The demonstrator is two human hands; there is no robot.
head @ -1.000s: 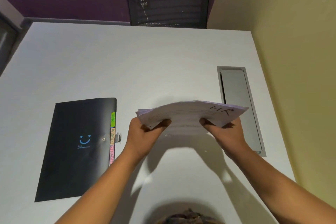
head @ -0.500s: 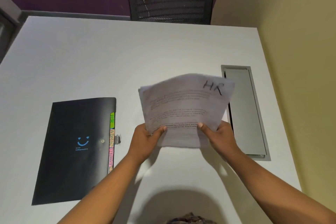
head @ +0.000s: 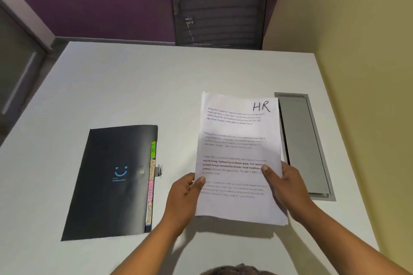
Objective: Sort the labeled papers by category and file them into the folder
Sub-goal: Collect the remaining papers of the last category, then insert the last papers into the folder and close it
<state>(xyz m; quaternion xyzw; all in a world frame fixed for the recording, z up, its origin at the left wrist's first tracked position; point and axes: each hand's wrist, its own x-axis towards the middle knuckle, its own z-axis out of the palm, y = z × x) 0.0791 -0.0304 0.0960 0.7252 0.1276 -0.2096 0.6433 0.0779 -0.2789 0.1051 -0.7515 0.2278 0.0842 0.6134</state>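
A stack of papers [head: 239, 140] is held up to the right of the black folder [head: 111, 183], apart from it and lifted off the white table [head: 156, 87], with a shadow under its lower edge. The top sheet faces the camera, with "HR" handwritten in its upper right corner and blocks of printed text below. The left hand [head: 185, 194] grips the stack on the side nearer the folder: its thumb lies across the front of the top sheet and its fingers curl behind the paper. The right hand [head: 288, 185] grips the side farther from the folder in the same way, thumb on the front and fingers hidden behind the stack. The folder lies flat and closed on the table, marked with a small blue smiling face and a round snap. Coloured tabs [head: 152, 176] stick out along the folder's right edge, facing the papers: a green one reads "HR", an orange one "ADMIN", a pink one "FINANCE", and the lowest is too small to read. Farther right of the folder, past the papers, a grey metal hatch [head: 306, 145] is set into the tabletop; the stack overlaps its near edge in this view. Beyond the folder and to its right, at the table's far edge, a dark mesh chair [head: 219, 15] stands against a purple wall.
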